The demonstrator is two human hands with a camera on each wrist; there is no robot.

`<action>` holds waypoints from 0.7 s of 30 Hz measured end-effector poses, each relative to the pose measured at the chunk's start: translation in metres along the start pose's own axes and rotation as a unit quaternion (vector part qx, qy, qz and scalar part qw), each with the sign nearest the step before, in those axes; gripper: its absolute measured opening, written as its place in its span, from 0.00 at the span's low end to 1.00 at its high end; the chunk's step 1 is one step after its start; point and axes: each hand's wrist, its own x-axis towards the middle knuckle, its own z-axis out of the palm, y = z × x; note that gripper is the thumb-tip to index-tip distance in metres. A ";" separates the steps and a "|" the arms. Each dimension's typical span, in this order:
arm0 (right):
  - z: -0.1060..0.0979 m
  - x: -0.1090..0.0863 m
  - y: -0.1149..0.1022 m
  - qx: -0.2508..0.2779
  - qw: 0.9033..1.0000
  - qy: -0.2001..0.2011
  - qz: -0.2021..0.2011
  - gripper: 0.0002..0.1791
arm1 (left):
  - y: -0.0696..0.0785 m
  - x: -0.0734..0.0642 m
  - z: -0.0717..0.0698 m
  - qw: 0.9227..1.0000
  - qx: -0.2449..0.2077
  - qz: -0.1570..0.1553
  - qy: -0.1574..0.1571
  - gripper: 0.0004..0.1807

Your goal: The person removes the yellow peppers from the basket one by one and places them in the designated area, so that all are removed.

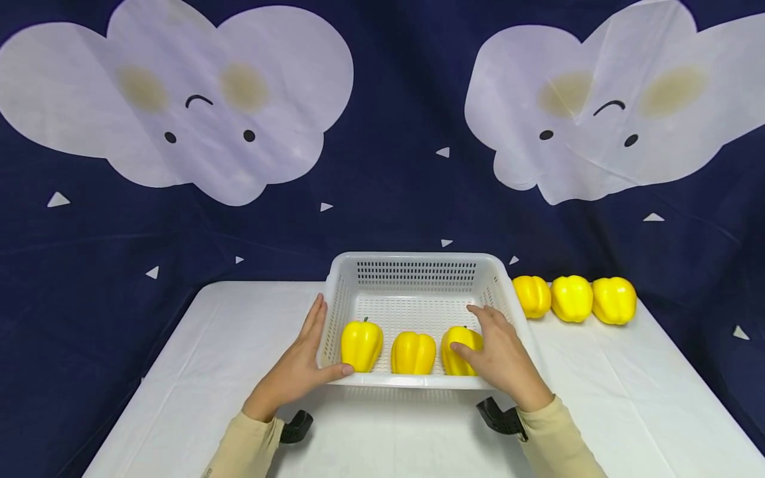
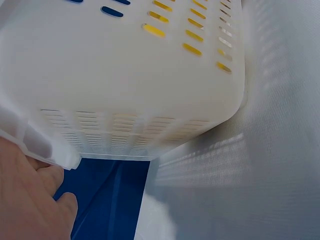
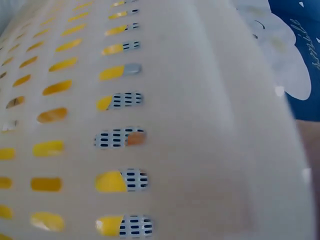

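Note:
A white plastic basket with slotted walls stands on the table. Along its near wall inside are three yellow bell peppers: a left one, a middle one and a right one. My left hand rests against the basket's near left corner, thumb on the front rim and fingers straight along the left side. Over the right part of the basket is my right hand, fingers spread, its thumb in front of the right pepper. Whether that thumb touches the pepper, I cannot tell.
Right of the basket, three more yellow bell peppers stand in a row near the table's back edge. A white cloth covers the table. Behind it hangs a dark blue curtain with white clouds. Black wrist mounts jut out below both hands.

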 end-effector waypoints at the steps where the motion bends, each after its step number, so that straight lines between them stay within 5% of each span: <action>1: 0.000 0.000 0.000 -0.002 1.000 -0.005 -0.001 0.41 | 0.000 0.000 0.000 1.000 0.001 0.000 0.000 0.67; 21: 0.004 0.006 0.002 -0.017 0.996 -0.093 0.008 0.39 | -0.001 -0.001 0.000 1.000 0.000 0.004 -0.001 0.67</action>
